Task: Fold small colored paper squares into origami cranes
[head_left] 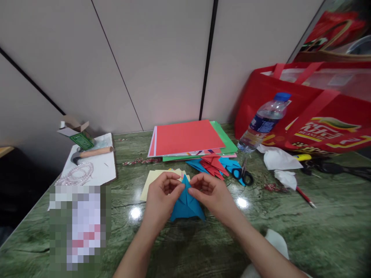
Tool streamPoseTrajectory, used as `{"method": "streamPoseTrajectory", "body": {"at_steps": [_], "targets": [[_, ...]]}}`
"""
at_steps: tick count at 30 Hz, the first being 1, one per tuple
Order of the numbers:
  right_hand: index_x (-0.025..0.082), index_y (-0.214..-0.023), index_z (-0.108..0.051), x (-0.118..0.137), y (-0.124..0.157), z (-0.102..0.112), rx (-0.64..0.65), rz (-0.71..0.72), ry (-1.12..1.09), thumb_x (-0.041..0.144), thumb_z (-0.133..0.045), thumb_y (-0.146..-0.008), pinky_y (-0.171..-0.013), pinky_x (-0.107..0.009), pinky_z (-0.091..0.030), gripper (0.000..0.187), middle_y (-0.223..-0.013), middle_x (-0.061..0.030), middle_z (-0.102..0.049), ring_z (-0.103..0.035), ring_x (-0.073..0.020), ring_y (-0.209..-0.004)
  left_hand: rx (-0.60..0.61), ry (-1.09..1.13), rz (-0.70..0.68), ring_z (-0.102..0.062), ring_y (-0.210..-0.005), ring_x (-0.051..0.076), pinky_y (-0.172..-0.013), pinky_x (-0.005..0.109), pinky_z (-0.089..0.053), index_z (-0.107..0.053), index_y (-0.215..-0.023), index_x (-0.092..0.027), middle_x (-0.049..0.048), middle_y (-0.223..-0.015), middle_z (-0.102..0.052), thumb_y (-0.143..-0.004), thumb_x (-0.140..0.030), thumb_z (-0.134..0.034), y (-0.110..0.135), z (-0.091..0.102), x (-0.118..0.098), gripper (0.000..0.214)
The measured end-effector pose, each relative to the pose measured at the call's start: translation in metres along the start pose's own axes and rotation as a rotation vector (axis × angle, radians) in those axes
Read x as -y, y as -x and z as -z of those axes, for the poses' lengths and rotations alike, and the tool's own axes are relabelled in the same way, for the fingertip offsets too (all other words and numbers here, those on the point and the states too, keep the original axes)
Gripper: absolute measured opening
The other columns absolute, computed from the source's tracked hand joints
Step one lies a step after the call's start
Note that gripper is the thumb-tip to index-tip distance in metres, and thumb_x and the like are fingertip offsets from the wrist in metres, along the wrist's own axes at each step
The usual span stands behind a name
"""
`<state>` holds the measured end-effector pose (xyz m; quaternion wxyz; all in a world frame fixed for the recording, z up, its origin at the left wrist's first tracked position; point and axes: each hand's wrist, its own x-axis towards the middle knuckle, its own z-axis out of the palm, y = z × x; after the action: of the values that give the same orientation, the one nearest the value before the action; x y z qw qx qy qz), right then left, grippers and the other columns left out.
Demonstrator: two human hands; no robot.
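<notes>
Between both hands is a blue sheet of origami paper (188,208), folded to a point at the top with a crease down its middle. My left hand (164,193) pinches its upper left edge between thumb and fingers. On the opposite edge, my right hand (209,190) pinches it the same way. The wide lower part of the paper flares out just above the table. Pale yellow paper sheets (149,184) lie behind my left hand. Folded red paper pieces (214,165) and folded blue paper pieces (232,164) lie beyond my right hand, beside black-handled scissors (242,175).
A stack of coloured paper (188,137) lies against the wall. At right stand a water bottle (263,122) and a red bag (307,104), near crumpled tissues (281,158) and a red pencil (305,197). A hammer (92,152), beads (77,173) and a small box (82,139) occupy a white board at left.
</notes>
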<state>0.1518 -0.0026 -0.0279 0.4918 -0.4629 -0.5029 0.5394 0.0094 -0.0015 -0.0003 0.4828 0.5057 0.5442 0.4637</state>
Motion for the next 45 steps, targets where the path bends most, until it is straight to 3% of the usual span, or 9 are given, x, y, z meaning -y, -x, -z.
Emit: {"method": "streamPoseTrajectory", "body": {"at_steps": [6,11,15,20,25,28,34,39,45], "targets": [[0.019,-0.085,-0.066,0.003,0.001,0.003,0.119,0.031,-0.033,0.024,-0.066,-0.067,-0.054,-0.024,-0.043,0.019,-0.08,-0.0013,-0.062,-0.053,-0.0115,-0.062,0.05,0.07,0.107,-0.05,-0.053,0.009,-0.049,0.019,-0.037,-0.06,-0.082,-0.014,-0.003,-0.057,-0.059,-0.062,-0.023,-0.07,-0.001,0.003,0.0,0.024],[0.024,-0.092,-0.068,0.006,0.002,0.004,0.104,0.11,-0.004,0.022,-0.063,-0.071,-0.065,-0.027,-0.046,0.022,-0.102,-0.0043,-0.061,-0.056,-0.0144,-0.075,0.216,0.002,0.184,-0.037,-0.045,0.007,-0.043,0.019,-0.029,-0.06,-0.061,-0.013,-0.0051,-0.05,-0.045,-0.07,-0.039,-0.063,0.0,0.004,0.002,0.028],[0.026,-0.097,-0.067,0.006,0.002,0.006,0.156,0.116,0.011,0.019,-0.06,-0.073,-0.068,-0.027,-0.045,0.026,-0.106,-0.0029,-0.061,-0.056,-0.0145,-0.079,0.326,0.026,0.26,-0.028,-0.039,0.006,-0.039,0.019,-0.024,-0.057,-0.056,-0.014,-0.0075,-0.043,-0.037,-0.068,-0.045,-0.063,0.0,0.005,0.006,0.034],[0.025,-0.107,-0.062,0.006,0.002,0.009,0.277,0.006,0.029,0.016,-0.061,-0.07,-0.058,-0.023,-0.045,0.038,-0.09,-0.0012,-0.062,-0.054,-0.013,-0.071,0.283,0.047,0.288,-0.026,-0.036,0.004,-0.037,0.019,-0.022,-0.05,-0.051,-0.016,-0.0086,-0.04,-0.036,-0.063,-0.045,-0.068,0.0,0.005,0.006,0.036],[0.024,-0.107,-0.062,0.007,0.001,0.008,0.227,-0.003,0.002,0.015,-0.061,-0.068,-0.059,-0.023,-0.045,0.04,-0.091,-0.002,-0.061,-0.054,-0.0137,-0.074,0.301,0.038,0.302,-0.026,-0.037,0.004,-0.037,0.018,-0.021,-0.049,-0.054,-0.016,-0.0096,-0.042,-0.035,-0.061,-0.042,-0.07,-0.001,0.004,0.007,0.035],[0.024,-0.105,-0.062,0.007,0.002,0.007,0.218,-0.014,-0.01,0.015,-0.062,-0.066,-0.057,-0.022,-0.044,0.04,-0.087,-0.0017,-0.06,-0.053,-0.0141,-0.074,0.257,0.073,0.306,-0.031,-0.038,0.004,-0.039,0.018,-0.027,-0.053,-0.058,-0.015,-0.008,-0.043,-0.042,-0.06,-0.04,-0.072,-0.002,0.005,0.008,0.032],[0.021,-0.095,-0.067,0.005,0.002,0.006,0.19,-0.037,0.01,0.017,-0.063,-0.065,-0.056,-0.023,-0.045,0.031,-0.078,-0.001,-0.061,-0.054,-0.0138,-0.071,0.162,0.165,0.322,-0.044,-0.038,0.007,-0.04,0.02,-0.034,-0.06,-0.065,-0.014,-0.0037,-0.046,-0.056,-0.057,-0.038,-0.075,-0.003,0.006,0.007,0.029],[0.021,-0.09,-0.068,0.005,0.0,0.006,0.144,0.0,0.013,0.018,-0.066,-0.063,-0.059,-0.025,-0.047,0.027,-0.081,-0.0021,-0.063,-0.056,-0.0154,-0.075,0.204,0.17,0.358,-0.047,-0.036,0.008,-0.038,0.019,-0.036,-0.064,-0.071,-0.014,-0.0029,-0.046,-0.06,-0.056,-0.033,-0.076,-0.003,0.006,0.005,0.027],[0.021,-0.087,-0.068,0.004,-0.001,0.006,0.156,-0.044,-0.056,0.025,-0.061,-0.072,-0.06,-0.028,-0.05,0.017,-0.071,0.0001,-0.065,-0.058,-0.0131,-0.062,0.22,0.165,0.385,-0.056,-0.044,0.012,-0.042,0.022,-0.042,-0.066,-0.072,-0.011,0.0033,-0.056,-0.066,-0.055,-0.033,-0.077,-0.004,0.012,0.002,0.029]]}}
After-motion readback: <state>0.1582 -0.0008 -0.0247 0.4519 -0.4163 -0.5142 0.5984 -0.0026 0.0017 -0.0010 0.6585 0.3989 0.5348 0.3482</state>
